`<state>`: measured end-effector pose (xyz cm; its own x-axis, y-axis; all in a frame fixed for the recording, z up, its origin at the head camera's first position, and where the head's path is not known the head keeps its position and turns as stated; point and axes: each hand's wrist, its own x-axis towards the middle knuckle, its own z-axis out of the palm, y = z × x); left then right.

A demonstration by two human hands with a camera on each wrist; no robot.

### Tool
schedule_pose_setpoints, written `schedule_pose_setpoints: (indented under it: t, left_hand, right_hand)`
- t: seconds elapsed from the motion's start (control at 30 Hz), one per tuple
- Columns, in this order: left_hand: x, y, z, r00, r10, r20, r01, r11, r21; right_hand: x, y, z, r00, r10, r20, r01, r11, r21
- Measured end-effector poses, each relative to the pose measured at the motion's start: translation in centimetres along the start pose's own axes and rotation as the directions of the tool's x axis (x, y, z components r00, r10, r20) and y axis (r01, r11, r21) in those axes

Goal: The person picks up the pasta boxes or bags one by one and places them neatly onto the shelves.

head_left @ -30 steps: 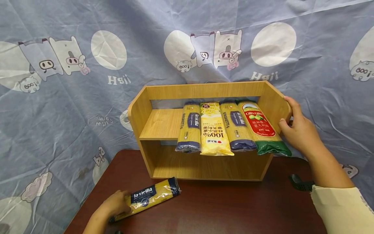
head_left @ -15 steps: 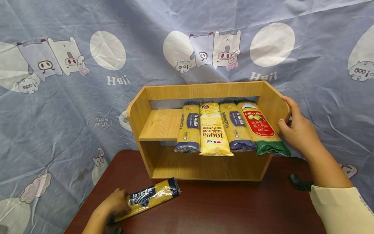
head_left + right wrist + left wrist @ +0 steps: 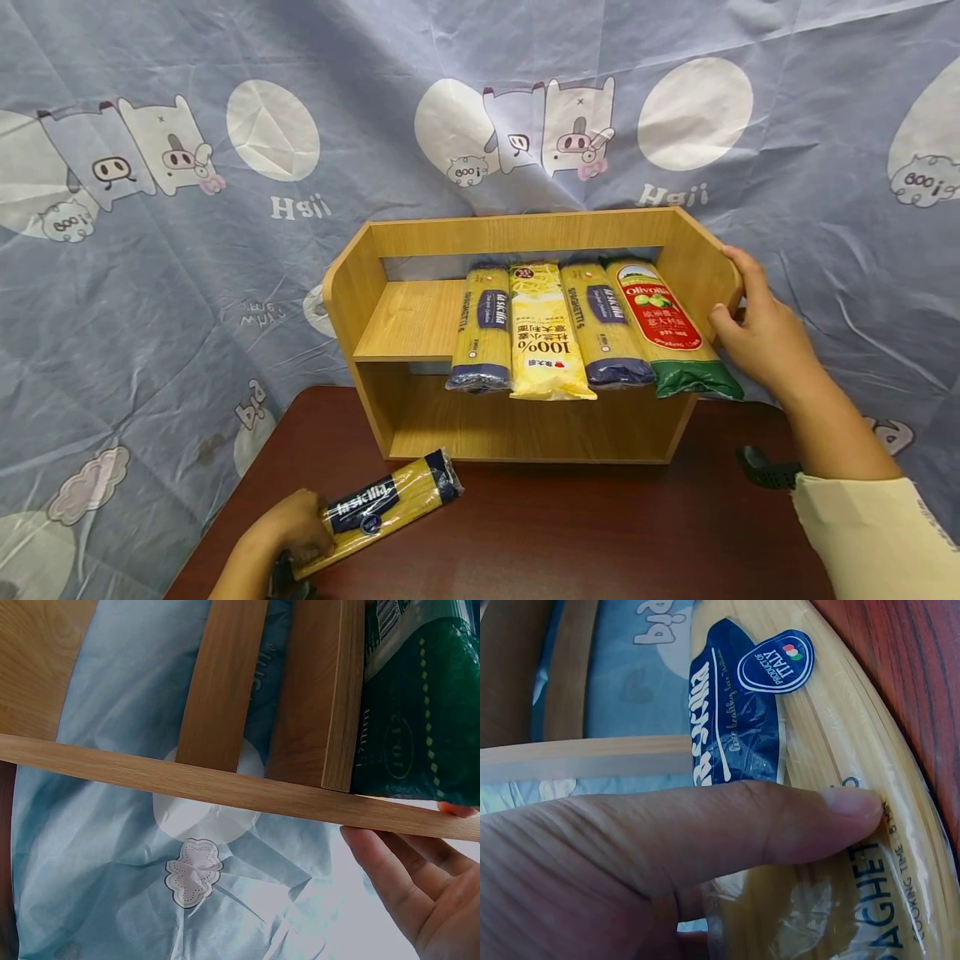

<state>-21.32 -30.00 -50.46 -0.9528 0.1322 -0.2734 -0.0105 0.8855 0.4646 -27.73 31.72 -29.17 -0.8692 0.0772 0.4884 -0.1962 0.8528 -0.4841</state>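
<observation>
A yellow and dark blue spaghetti pack (image 3: 390,500) lies slanted on the dark wooden table (image 3: 570,525), near its front left corner. My left hand (image 3: 288,529) grips the pack's near end; in the left wrist view a finger (image 3: 780,825) lies across the pack (image 3: 832,750). My right hand (image 3: 757,333) holds the right side panel of the wooden shelf (image 3: 525,233), thumb inside and fingers outside. In the right wrist view that hand (image 3: 420,892) sits under the panel's edge (image 3: 225,787), beside the green pack (image 3: 420,712).
Several pasta packs (image 3: 547,333) lie side by side on the shelf's upper board, filling its right part; the left part (image 3: 412,317) is bare. A black object (image 3: 765,471) sits on the table at the right. A blue printed cloth (image 3: 150,292) hangs behind.
My left hand has closed more firmly round the spaghetti pack's near end and turned the pack slightly. My right hand has stayed on the shelf's side panel.
</observation>
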Motion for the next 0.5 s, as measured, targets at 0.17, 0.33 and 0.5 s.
schedule_pose_setpoints:
  t: [0.17, 0.33, 0.5]
  left_hand:
    - [-0.5, 0.6, 0.0, 1.000, -0.019, -0.011, 0.019, 1.000, 0.003]
    - [-0.8, 1.8, -0.2, 0.998, -0.055, -0.005, 0.055, 0.998, 0.032]
    - [-1.1, 2.2, 0.0, 0.997, -0.081, 0.010, 0.080, 0.996, 0.045]
  right_hand:
    - [0.0, 0.0, 0.0, 1.000, -0.005, -0.009, 0.005, 1.000, 0.000]
    - [0.0, 0.1, 0.0, 1.000, -0.011, -0.014, 0.011, 1.000, -0.001]
    - [0.0, 0.1, 0.1, 1.000, -0.009, -0.011, 0.009, 1.000, 0.001]
